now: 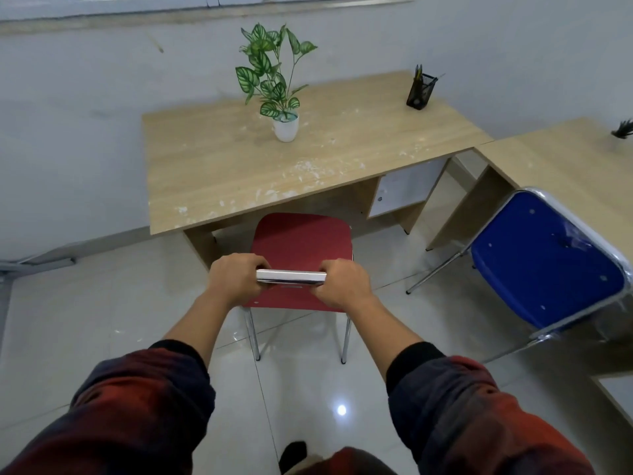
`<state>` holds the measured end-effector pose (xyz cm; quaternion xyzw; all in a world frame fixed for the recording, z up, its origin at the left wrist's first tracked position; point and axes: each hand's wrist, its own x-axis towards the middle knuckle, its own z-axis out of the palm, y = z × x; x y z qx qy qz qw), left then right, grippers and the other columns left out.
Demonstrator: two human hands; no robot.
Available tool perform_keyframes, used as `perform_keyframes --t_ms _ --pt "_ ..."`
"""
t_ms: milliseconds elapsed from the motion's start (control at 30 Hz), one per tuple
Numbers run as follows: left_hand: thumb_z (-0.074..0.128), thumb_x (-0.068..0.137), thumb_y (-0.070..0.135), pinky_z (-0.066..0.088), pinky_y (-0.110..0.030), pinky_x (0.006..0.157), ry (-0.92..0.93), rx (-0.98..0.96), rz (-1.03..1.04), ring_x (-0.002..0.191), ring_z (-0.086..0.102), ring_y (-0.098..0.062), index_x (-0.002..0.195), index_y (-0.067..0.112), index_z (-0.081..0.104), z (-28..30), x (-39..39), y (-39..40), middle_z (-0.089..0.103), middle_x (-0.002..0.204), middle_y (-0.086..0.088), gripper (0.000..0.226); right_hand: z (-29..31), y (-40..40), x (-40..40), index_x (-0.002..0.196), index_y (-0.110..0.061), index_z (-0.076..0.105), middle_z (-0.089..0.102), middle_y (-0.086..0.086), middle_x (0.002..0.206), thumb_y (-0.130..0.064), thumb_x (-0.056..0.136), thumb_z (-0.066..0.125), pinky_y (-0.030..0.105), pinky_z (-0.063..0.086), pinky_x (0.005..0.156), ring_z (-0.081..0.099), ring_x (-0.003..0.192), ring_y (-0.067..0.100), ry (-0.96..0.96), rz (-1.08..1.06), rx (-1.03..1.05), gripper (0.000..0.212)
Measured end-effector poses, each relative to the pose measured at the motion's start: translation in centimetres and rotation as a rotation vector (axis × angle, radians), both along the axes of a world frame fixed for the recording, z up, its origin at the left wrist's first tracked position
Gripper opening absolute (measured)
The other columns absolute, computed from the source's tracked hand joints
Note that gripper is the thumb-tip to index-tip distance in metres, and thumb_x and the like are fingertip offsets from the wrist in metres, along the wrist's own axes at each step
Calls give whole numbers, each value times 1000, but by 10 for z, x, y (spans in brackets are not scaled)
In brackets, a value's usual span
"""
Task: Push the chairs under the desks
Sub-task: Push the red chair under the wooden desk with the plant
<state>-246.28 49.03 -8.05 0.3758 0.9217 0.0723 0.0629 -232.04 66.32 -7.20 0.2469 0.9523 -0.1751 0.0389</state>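
The floor (102,320) is pale glossy tile with thin joint lines, and a ceiling light shows as a bright spot in it. The wall (85,114) behind is off-white and scuffed.

A wooden desk (212,173) stands against that wall. Its light woodgrain top carries white flecks and smears, densest toward the front edge. A white cupboard section (404,190) sits under the desk's right end. A second desk (548,156) of the same wood adjoins it at the right, set at an angle.

Containers:
- A white pot (286,126) stands near the middle rear of the first desk. It holds a plant (270,70) with green, pale-veined leaves.
- A black mesh pen holder (419,92) stands at the desk's rear right corner and holds several pens.
- A dark leafy item (623,129) at the frame edge on the second desk cannot be identified.

The red chair (301,248) stands in front of the first desk. The front edge of its seat lies at or just under the desk's front edge, and both rear legs rest on the tile outside the desk. The left hand (236,277) and the right hand (344,286) each grip one end of the chrome top bar (291,277) of the backrest, fingers curled fully around it. Both sleeves are dark red plaid with black cuffs.

A blue chair (544,258) with a chrome frame stands to the right, in front of the second desk and clear of it.
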Motion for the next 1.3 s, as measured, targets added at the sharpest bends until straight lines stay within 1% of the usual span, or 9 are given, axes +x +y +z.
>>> perform_keyframes --t_ms 133,233,433,600,833,1000,1100,1200,1300 --pt "72 74 44 55 -30 68 -43 -17 11 81 65 -12 96 38 71 6 -11 3 69 89 15 24 -4 3 -13 94 -25 70 69 -3 86 -44 75 63 34 56 73 65 81 24 -34 12 -10 28" --pt "72 74 43 57 -33 69 -82 -68 57 75 64 -12 94 35 71 4 -16 1 69 84 12 22 -5 3 -18 93 -25 70 69 -4 85 -43 73 62 35 56 73 65 81 25 -19 31 -20 28" --pt "76 74 42 58 -37 73 -171 -104 135 76 66 -14 91 32 70 9 -7 11 71 83 10 21 3 17 -11 100 -26 71 68 -3 89 -35 79 62 32 44 71 57 77 22 -15 161 -86 25" --pt "76 76 45 57 -35 73 -132 -127 219 77 66 -15 94 31 70 9 29 35 70 84 9 23 6 51 10 104 -28 72 69 -2 91 -32 78 62 33 44 72 54 77 23 -33 237 -101 28" --pt "68 78 54 56 -32 72 -21 -115 295 76 66 -14 93 31 67 -1 108 88 70 84 9 27 8 123 59 90 -28 73 67 -6 81 -36 75 64 28 42 65 61 77 22 -44 328 -64 19" --pt "66 78 53 56 -30 69 -5 -59 339 75 65 -17 93 28 68 -9 154 113 71 85 7 30 10 155 89 104 -30 74 72 -6 93 -38 78 67 27 42 67 57 77 18 -60 385 -40 28" --pt "67 79 54 54 -30 68 -7 -56 370 76 65 -19 93 28 67 -7 161 113 71 85 6 30 10 156 93 107 -30 74 73 -5 98 -39 77 68 29 48 72 64 88 21 -39 383 -31 32" --pt "66 79 56 55 -33 71 15 -78 375 77 65 -20 93 28 68 -4 162 108 70 85 5 32 8 150 91 108 -30 73 73 -5 96 -41 75 66 31 52 75 66 90 23 -27 375 -20 36" --pt "70 79 50 47 -28 64 1 -45 360 74 60 -15 94 32 68 -3 158 106 69 85 9 24 6 148 87 114 -28 71 73 -3 102 -41 77 66 31 52 79 66 95 25 -39 373 -8 40"
